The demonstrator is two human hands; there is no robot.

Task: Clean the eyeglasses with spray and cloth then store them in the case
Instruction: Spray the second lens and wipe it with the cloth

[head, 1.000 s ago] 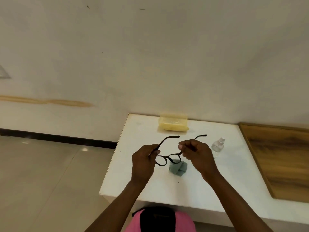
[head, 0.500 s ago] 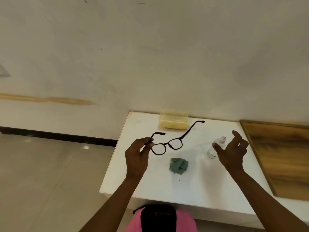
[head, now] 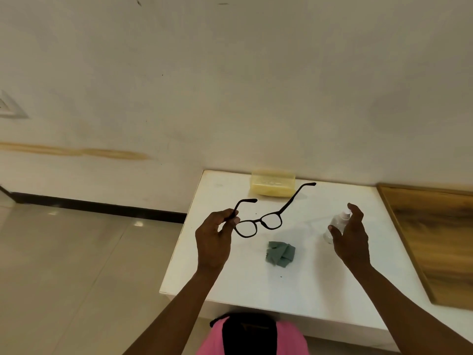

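1. Head view, my left hand (head: 213, 243): it pinches the eyeglasses (head: 258, 224) at the left hinge corner, thumb and fingers curled on the black frame, holding them up above the white table (head: 230, 278).
2. The glasses are unfolded, both temples spread wide; the left temple tip points up and right above my knuckles, and the right temple runs up and away toward the yellow case (head: 272, 185).
3. Both lens rims hang just right of my fingertips, in the air over the near-left part of the table, touching nothing else.
4. My right hand (head: 352, 239) is spread and relaxed, thumb out to the left, fingers curved up around the spray bottle (head: 335, 226) without closing; I cannot tell whether the palm actually touches it.
5. The bottle is clear with a white nozzle on top, standing upright on the table, partly hidden behind my right hand.
6. The cloth (head: 280, 253) is grey-green and crumpled, lying on the table between my 2 hands, nearer to me than the glasses.
7. The case, pale yellow and translucent, sits at the far edge of the table against the wall (head: 230, 85), lid down.
8. A wooden board (head: 435, 239) lies along the right side of the table.
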